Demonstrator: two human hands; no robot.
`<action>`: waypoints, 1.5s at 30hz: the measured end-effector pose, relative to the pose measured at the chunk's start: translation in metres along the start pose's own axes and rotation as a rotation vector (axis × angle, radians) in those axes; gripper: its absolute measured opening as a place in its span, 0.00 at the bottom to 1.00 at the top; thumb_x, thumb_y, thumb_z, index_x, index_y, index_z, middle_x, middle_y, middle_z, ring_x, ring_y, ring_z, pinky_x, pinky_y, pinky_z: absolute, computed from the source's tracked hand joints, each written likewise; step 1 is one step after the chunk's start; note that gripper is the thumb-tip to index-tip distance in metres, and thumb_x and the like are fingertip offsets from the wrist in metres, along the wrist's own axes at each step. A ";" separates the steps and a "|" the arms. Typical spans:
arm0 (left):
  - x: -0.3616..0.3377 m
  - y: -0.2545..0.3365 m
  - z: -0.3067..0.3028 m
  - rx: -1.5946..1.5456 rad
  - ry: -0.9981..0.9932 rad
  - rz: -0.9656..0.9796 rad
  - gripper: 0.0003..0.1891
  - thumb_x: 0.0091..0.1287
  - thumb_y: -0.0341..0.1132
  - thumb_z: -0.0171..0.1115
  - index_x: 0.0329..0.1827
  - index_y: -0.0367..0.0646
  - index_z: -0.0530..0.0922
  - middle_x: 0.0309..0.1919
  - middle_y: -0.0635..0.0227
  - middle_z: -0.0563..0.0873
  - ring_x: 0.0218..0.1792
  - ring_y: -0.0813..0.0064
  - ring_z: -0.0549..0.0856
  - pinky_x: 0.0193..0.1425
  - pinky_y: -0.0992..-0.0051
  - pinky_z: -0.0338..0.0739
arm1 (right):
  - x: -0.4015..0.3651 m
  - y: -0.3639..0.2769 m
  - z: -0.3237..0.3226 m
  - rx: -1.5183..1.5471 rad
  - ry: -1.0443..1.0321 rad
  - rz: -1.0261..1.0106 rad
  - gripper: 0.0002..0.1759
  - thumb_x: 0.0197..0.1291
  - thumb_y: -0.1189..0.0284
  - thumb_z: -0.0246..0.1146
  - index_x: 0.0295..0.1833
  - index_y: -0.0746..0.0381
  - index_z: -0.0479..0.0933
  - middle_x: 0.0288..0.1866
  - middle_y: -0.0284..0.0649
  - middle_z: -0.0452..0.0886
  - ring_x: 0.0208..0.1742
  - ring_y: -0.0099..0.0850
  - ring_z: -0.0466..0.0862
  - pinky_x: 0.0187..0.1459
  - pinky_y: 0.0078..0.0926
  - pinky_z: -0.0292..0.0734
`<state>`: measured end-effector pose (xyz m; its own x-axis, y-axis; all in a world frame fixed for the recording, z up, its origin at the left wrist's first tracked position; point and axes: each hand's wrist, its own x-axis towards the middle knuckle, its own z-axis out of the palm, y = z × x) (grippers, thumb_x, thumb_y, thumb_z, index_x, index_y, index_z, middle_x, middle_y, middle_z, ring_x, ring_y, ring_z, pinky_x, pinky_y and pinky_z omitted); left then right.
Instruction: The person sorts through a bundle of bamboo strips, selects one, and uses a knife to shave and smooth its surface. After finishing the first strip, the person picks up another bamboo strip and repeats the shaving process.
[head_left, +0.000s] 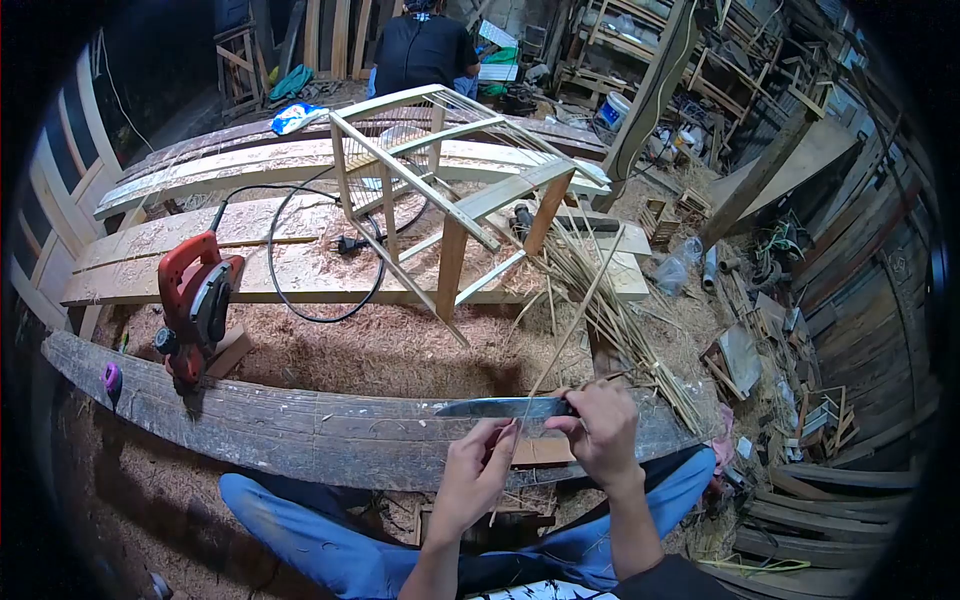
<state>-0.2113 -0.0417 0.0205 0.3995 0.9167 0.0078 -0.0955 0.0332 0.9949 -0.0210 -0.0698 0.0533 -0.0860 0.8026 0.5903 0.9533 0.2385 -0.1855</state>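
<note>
My right hand [603, 425] is wrapped round the dark handle of a knife [490, 408], its blade pointing left across the front plank. Just below the blade, my left hand [478, 468] pinches a thin bamboo strip [565, 355]. The strip slants from the upper right, passes by the blade and hangs down below my fingers. Beyond my hands a bundle of similar bamboo strips [612, 318] lies loosely spread, with one end on the front plank. A short reddish-brown wood block [543, 452] rests on the plank beneath my hands.
A worn front plank [345, 432] spans my lap. A red power planer [190, 300] stands left on it, near a purple-handled tool [112, 380]. Behind are a wooden frame [452, 205], a black cable [300, 318] and shaving-covered boards [215, 215]. A person [425, 52] sits at the back.
</note>
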 end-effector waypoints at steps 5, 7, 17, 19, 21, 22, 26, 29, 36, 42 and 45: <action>0.002 -0.004 -0.002 0.026 -0.013 0.039 0.12 0.78 0.33 0.59 0.56 0.32 0.80 0.28 0.69 0.83 0.28 0.87 0.74 0.30 0.78 0.71 | 0.005 0.005 -0.007 -0.037 -0.011 -0.037 0.20 0.57 0.54 0.71 0.40 0.60 0.81 0.26 0.37 0.74 0.30 0.39 0.77 0.35 0.37 0.67; 0.002 -0.002 -0.004 0.001 -0.006 0.038 0.12 0.78 0.34 0.59 0.55 0.33 0.81 0.26 0.68 0.82 0.27 0.86 0.73 0.30 0.77 0.71 | 0.004 0.018 -0.004 -0.080 0.059 0.001 0.20 0.58 0.53 0.70 0.40 0.60 0.80 0.26 0.37 0.74 0.29 0.39 0.76 0.34 0.38 0.66; 0.006 -0.004 0.002 0.153 -0.026 0.037 0.13 0.79 0.37 0.59 0.54 0.36 0.81 0.22 0.61 0.78 0.24 0.81 0.74 0.30 0.74 0.70 | 0.011 0.055 -0.018 -0.222 0.204 0.163 0.16 0.64 0.58 0.69 0.43 0.62 0.81 0.30 0.39 0.76 0.35 0.41 0.76 0.40 0.39 0.66; 0.006 -0.006 0.004 0.169 -0.020 0.044 0.12 0.79 0.37 0.59 0.55 0.36 0.81 0.23 0.60 0.78 0.24 0.81 0.74 0.29 0.74 0.70 | 0.011 0.055 -0.016 -0.244 0.174 0.211 0.16 0.64 0.59 0.68 0.43 0.61 0.81 0.31 0.39 0.77 0.37 0.41 0.77 0.43 0.39 0.67; 0.007 -0.006 0.006 0.163 -0.026 -0.012 0.12 0.79 0.36 0.59 0.54 0.37 0.81 0.22 0.58 0.78 0.24 0.82 0.74 0.28 0.74 0.70 | 0.008 0.057 -0.010 -0.265 0.199 0.209 0.16 0.66 0.58 0.66 0.44 0.61 0.81 0.32 0.39 0.78 0.37 0.41 0.78 0.42 0.39 0.68; 0.006 -0.003 0.004 0.165 -0.026 -0.013 0.12 0.79 0.36 0.59 0.54 0.37 0.81 0.22 0.58 0.78 0.24 0.82 0.74 0.28 0.74 0.70 | 0.006 0.058 -0.005 -0.286 0.222 0.210 0.16 0.69 0.58 0.65 0.45 0.61 0.81 0.32 0.40 0.79 0.36 0.40 0.79 0.41 0.38 0.69; -0.004 0.008 -0.014 0.213 0.035 -0.016 0.11 0.79 0.35 0.57 0.51 0.36 0.82 0.21 0.66 0.78 0.24 0.84 0.73 0.27 0.75 0.68 | 0.001 0.090 -0.012 -0.053 0.546 0.744 0.17 0.74 0.56 0.61 0.46 0.61 0.81 0.33 0.41 0.81 0.35 0.41 0.81 0.37 0.39 0.72; -0.005 0.007 -0.042 0.190 0.157 -0.037 0.11 0.80 0.35 0.57 0.49 0.35 0.83 0.22 0.73 0.78 0.24 0.87 0.71 0.26 0.77 0.64 | -0.003 0.075 -0.028 -0.179 0.442 0.634 0.23 0.76 0.52 0.57 0.46 0.62 0.82 0.35 0.44 0.83 0.36 0.43 0.83 0.36 0.40 0.73; -0.001 -0.005 -0.027 0.001 0.069 -0.097 0.10 0.81 0.33 0.56 0.49 0.34 0.81 0.24 0.81 0.73 0.26 0.91 0.67 0.28 0.83 0.62 | -0.020 0.020 0.008 -0.031 0.323 0.510 0.25 0.74 0.50 0.58 0.46 0.64 0.82 0.34 0.46 0.82 0.36 0.49 0.82 0.39 0.44 0.73; -0.002 -0.005 -0.024 -0.193 -0.042 -0.133 0.10 0.81 0.34 0.55 0.44 0.35 0.78 0.23 0.80 0.71 0.25 0.90 0.66 0.27 0.81 0.59 | -0.018 -0.012 0.009 0.115 0.163 0.494 0.24 0.72 0.50 0.62 0.44 0.64 0.82 0.33 0.44 0.82 0.35 0.47 0.82 0.39 0.43 0.73; -0.004 0.002 -0.023 -0.192 -0.041 -0.153 0.11 0.82 0.34 0.55 0.44 0.35 0.78 0.22 0.80 0.71 0.24 0.89 0.66 0.27 0.81 0.59 | -0.016 -0.021 0.010 0.154 0.143 0.452 0.23 0.70 0.52 0.64 0.43 0.64 0.82 0.32 0.42 0.82 0.35 0.46 0.82 0.38 0.42 0.73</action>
<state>-0.2344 -0.0360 0.0197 0.4586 0.8785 -0.1337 -0.2009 0.2491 0.9474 -0.0420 -0.0823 0.0401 0.3769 0.7637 0.5242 0.8313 -0.0294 -0.5550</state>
